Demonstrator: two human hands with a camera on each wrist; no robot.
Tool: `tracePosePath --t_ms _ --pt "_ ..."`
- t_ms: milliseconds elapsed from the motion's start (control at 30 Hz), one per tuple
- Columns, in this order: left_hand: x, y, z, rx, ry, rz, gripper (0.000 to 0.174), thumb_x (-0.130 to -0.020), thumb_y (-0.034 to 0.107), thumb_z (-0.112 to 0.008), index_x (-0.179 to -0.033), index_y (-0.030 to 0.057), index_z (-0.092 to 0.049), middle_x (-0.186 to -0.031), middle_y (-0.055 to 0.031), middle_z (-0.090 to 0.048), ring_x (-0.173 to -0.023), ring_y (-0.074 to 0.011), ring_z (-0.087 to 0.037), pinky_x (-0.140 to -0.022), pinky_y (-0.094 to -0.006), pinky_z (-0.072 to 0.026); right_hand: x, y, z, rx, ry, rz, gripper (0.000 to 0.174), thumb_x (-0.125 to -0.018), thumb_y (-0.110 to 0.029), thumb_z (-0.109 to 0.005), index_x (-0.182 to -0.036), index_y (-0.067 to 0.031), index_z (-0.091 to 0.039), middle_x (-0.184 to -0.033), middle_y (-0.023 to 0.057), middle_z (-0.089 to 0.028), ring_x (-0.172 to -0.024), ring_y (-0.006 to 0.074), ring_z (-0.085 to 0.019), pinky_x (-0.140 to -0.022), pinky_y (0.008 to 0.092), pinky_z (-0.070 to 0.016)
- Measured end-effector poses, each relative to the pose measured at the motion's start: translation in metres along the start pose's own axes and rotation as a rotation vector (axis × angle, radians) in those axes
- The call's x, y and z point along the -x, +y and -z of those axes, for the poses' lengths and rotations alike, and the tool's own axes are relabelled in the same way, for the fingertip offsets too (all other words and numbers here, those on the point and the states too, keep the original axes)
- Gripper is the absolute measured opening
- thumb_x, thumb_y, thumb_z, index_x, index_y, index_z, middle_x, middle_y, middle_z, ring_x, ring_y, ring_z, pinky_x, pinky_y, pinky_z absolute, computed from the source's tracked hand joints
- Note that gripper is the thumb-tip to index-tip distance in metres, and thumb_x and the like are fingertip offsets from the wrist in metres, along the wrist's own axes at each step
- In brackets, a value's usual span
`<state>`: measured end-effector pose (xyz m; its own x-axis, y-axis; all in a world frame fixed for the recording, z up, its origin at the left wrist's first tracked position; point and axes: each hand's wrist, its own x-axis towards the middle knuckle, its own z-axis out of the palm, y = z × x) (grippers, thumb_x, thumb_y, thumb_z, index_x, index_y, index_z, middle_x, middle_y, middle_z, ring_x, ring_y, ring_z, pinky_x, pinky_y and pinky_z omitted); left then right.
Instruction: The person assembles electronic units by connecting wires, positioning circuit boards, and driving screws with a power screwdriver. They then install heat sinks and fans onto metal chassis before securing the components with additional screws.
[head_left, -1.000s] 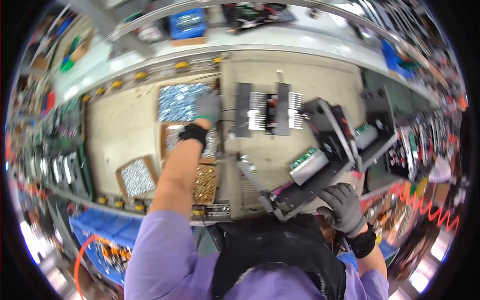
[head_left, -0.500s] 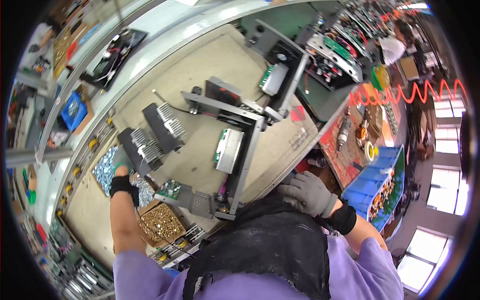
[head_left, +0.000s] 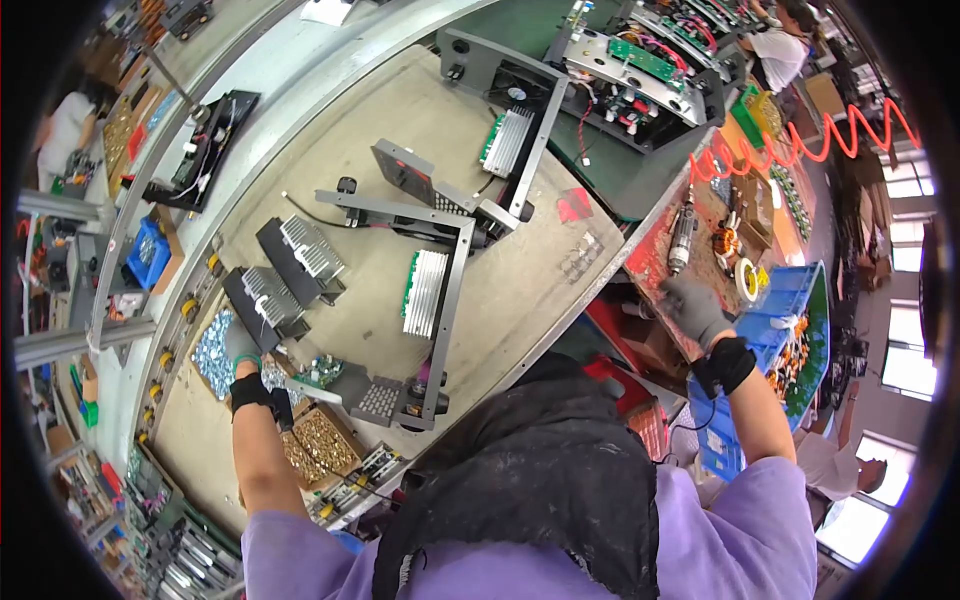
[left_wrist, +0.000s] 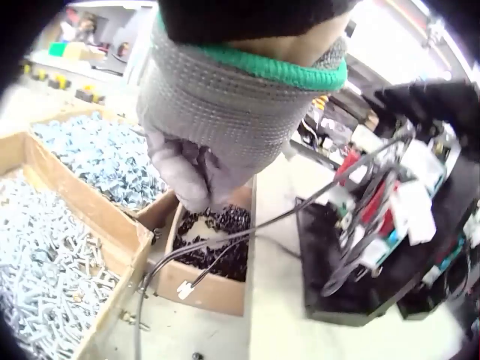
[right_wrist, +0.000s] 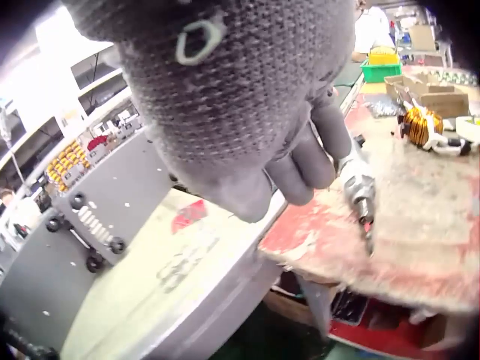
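The gloved left hand (head_left: 240, 343) is at the boxes of small parts in the head view. In the left wrist view this hand (left_wrist: 217, 120) points bent fingers down into a small box of black screws (left_wrist: 217, 259); whether its fingertips pinch one is hidden. Beside it are boxes of bluish parts (left_wrist: 105, 157) and silver screws (left_wrist: 49, 262). The gloved right hand (head_left: 695, 312) hovers with loosely bent fingers near a power screwdriver (head_left: 682, 240) lying on a worn red board. The right wrist view shows that hand (right_wrist: 240, 97) with nothing visible in its fingers, close to the screwdriver (right_wrist: 358, 184).
Two finned heatsinks (head_left: 310, 255) stand right of the boxes. Grey metal frames (head_left: 455, 310) with boards occupy the worktable (head_left: 530, 300). A box of brass-coloured parts (head_left: 325, 445) is near the front edge. Blue bins (head_left: 790, 300) and a coiled red hose (head_left: 800, 150) are at right.
The head view has turned, shifting the scene. The right hand has moved from beside the black apron out over the red board near the screwdriver. The left hand stays among the parts boxes.
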<state>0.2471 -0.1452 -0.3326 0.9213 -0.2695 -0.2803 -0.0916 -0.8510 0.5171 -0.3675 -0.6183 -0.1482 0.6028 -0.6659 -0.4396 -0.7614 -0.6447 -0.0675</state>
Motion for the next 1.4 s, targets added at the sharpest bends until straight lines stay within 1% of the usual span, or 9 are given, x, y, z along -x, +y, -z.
tracePosePath --t_ms 133,200,300,467,633,900,1067,1233,1400 --pt "0.029 0.010 0.042 0.188 0.102 0.228 0.017 -0.086 0.010 -0.062 -0.098 -0.0002 -0.067 -0.080 -0.0066 -0.067 -0.068 -0.0144 -0.061 -0.057 -0.0298 -0.0484 -0.053 0.069 -0.005 0.352 -0.003 0.016 0.038 -0.079 -0.013 -0.061 -0.117 -0.0133 -0.059 -0.107 0.0131 -0.061 -0.102 0.0322 -0.058 -0.084 0.0438 -0.0452" --pt "0.048 -0.002 0.057 1.116 0.307 0.281 0.024 -0.084 0.005 -0.064 -0.108 0.0035 -0.064 -0.085 -0.0047 -0.064 -0.070 -0.0151 -0.061 -0.053 -0.0258 -0.0465 -0.075 0.092 -0.009 0.536 -0.059 0.069 0.045 -0.081 -0.009 -0.053 -0.126 -0.0134 -0.054 -0.132 0.0113 -0.050 -0.125 0.0283 -0.046 -0.099 0.0432 -0.0371" --pt "0.123 0.027 0.090 1.565 0.185 0.106 0.029 -0.089 0.004 -0.057 -0.118 0.0010 -0.057 -0.096 -0.0079 -0.061 -0.077 -0.0133 -0.056 -0.064 -0.0257 -0.0488 -0.105 0.140 -0.039 0.703 0.000 0.302 0.042 -0.086 -0.016 -0.048 -0.128 -0.0180 -0.053 -0.145 0.0112 -0.040 -0.137 0.0307 -0.031 -0.103 0.0459 -0.0322" --pt "0.225 0.092 0.097 2.019 0.041 -0.117 0.041 -0.088 -0.002 -0.049 -0.130 -0.0019 -0.048 -0.091 -0.0056 -0.046 -0.076 -0.0131 -0.045 -0.067 -0.0283 -0.0439 -0.138 0.145 -0.030 0.766 -0.041 0.512 0.034 -0.084 -0.027 -0.054 -0.117 -0.0214 -0.060 -0.128 0.0105 -0.049 -0.127 0.0317 -0.040 -0.106 0.0518 -0.0267" --pt "0.302 0.136 0.083 1.937 0.024 -0.062 0.034 -0.096 0.010 -0.051 -0.128 -0.0009 -0.048 -0.090 -0.0023 -0.042 -0.073 -0.0101 -0.041 -0.062 -0.0244 -0.0401 -0.137 0.101 0.014 0.473 -0.245 0.437 0.048 -0.065 -0.040 -0.078 -0.105 -0.0191 -0.064 -0.109 0.0118 -0.061 -0.109 0.0312 -0.057 -0.099 0.0554 -0.0348" --pt "0.379 0.230 0.041 1.584 -0.011 0.134 0.027 -0.094 0.024 -0.058 -0.116 0.0083 -0.055 -0.083 0.0030 -0.043 -0.064 -0.0066 -0.035 -0.054 -0.0181 -0.0310 -0.064 -0.002 0.008 -0.607 -0.554 0.343 0.052 -0.070 -0.028 -0.078 -0.114 -0.0063 -0.059 -0.102 0.0142 -0.065 -0.093 0.0272 -0.064 -0.084 0.0368 -0.0501" --pt "0.406 0.243 0.024 1.529 -0.182 0.136 0.030 -0.092 0.022 -0.060 -0.115 0.0046 -0.054 -0.083 0.0017 -0.046 -0.069 -0.0089 -0.041 -0.058 -0.0212 -0.0345 0.020 -0.124 0.038 -0.704 -0.685 0.595 0.054 -0.072 -0.024 -0.079 -0.118 -0.0058 -0.057 -0.095 0.0095 -0.066 -0.085 0.0193 -0.063 -0.079 0.0331 -0.0497" --pt "0.419 0.212 0.017 1.525 -0.366 0.213 0.042 -0.093 0.041 -0.058 -0.108 0.0022 -0.056 -0.077 -0.0025 -0.051 -0.064 -0.0122 -0.042 -0.057 -0.0265 -0.0350 0.083 -0.203 0.026 -0.582 -0.542 0.799 0.061 -0.069 -0.033 -0.078 -0.119 -0.0080 -0.052 -0.085 0.0187 -0.067 -0.083 0.0385 -0.066 -0.070 0.0441 -0.0513" --pt "0.431 0.180 0.025 1.513 -0.434 0.225 0.046 -0.091 0.043 -0.061 -0.108 0.0004 -0.057 -0.072 -0.0026 -0.053 -0.061 -0.0100 -0.047 -0.059 -0.0247 -0.0412 0.124 -0.238 0.009 -0.502 -0.525 0.757 0.056 -0.070 -0.037 -0.079 -0.109 -0.0061 -0.053 -0.082 0.0186 -0.066 -0.079 0.0385 -0.066 -0.068 0.0450 -0.0504"
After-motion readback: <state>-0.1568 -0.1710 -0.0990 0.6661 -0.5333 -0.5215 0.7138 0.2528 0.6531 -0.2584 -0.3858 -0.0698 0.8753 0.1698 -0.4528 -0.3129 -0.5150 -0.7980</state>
